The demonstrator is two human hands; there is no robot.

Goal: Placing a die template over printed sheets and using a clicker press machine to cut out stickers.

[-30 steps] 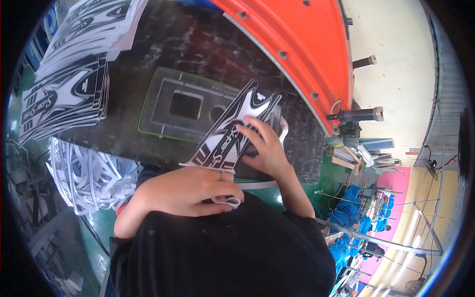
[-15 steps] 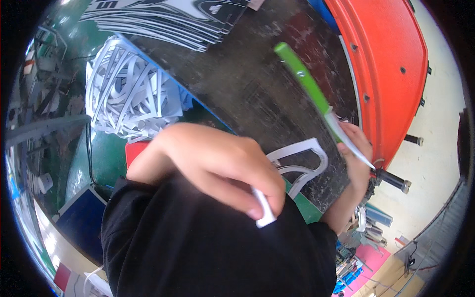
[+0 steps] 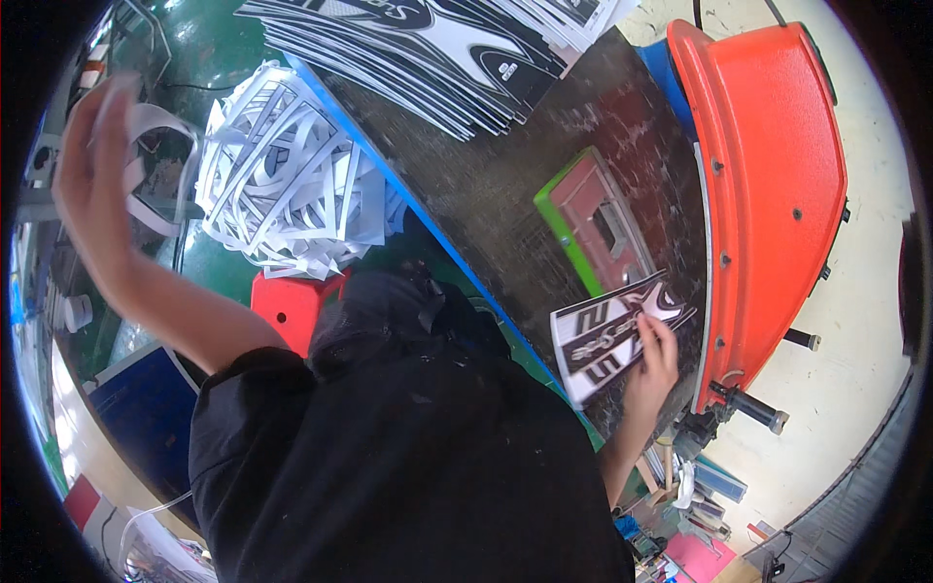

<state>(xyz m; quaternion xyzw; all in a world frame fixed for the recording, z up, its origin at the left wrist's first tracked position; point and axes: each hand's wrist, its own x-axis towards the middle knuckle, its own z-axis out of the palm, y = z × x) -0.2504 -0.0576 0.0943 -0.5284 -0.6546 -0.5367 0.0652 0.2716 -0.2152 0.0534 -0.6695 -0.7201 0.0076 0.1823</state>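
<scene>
At the far left my left hand is raised, blurred by motion, its fingers pointing up. A loop of white paper trim hangs beside it; whether the fingers still hold it I cannot tell. My right hand grips the edge of a black-and-white printed sticker sheet, fingers on top, over the dark table. Right behind the sheet lies a flat, see-through plate with a bright green edge and a slot in its middle, partly covered by the sheet.
A big pile of white paper offcuts stands above a red stool left of the blue-edged dark table. Stacked printed sheets lie at the table's far end. A large orange-red machine cover borders the right side, with a black handle.
My left hand has swung from in front of my body to far left with the white trim. The green-edged plate, tilted on edge before, now lies flatter. My right hand now holds the sticker sheet.
</scene>
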